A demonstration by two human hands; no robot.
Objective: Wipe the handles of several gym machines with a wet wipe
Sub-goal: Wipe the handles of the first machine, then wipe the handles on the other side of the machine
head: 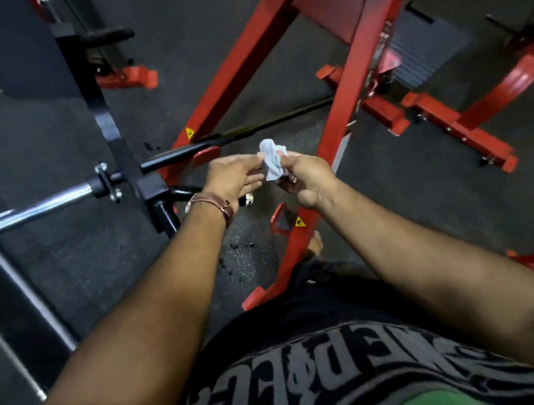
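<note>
Shirt (320, 385): dark, with large grey lettering, filling the bottom of the view nearest the camera; a green patch shows at its lower edge.
Forearms: both reach forward from the lower corners and meet near the middle of the view.
Watch (213, 203): brown leather strap round the left wrist.
Left hand (236, 177): palm turned inward, fingers mostly straight and relaxed; thumb and fingertips meet the left edge of the wipe in a light pinch.
Right hand (306, 175): fingers curled round the right side of the wipe, and round a small red-and-white object pressed against it that is too blurred to name.
Wipe (272, 163): white, crumpled, held up between the two hands, above the floor and clear of the machine.
Red frame (339, 94): slanted beams of a gym machine run from the top of the view down past the hands; yellow warning stickers sit on two beams.
Chrome bar (34, 209): juts leftward from a black upright (108, 122), left of the hands and apart from them.
Black handle (110, 35): short grip sticking out from the black upright near the top left, well away from the wipe.
Floor (61, 274): dark speckled rubber.
</note>
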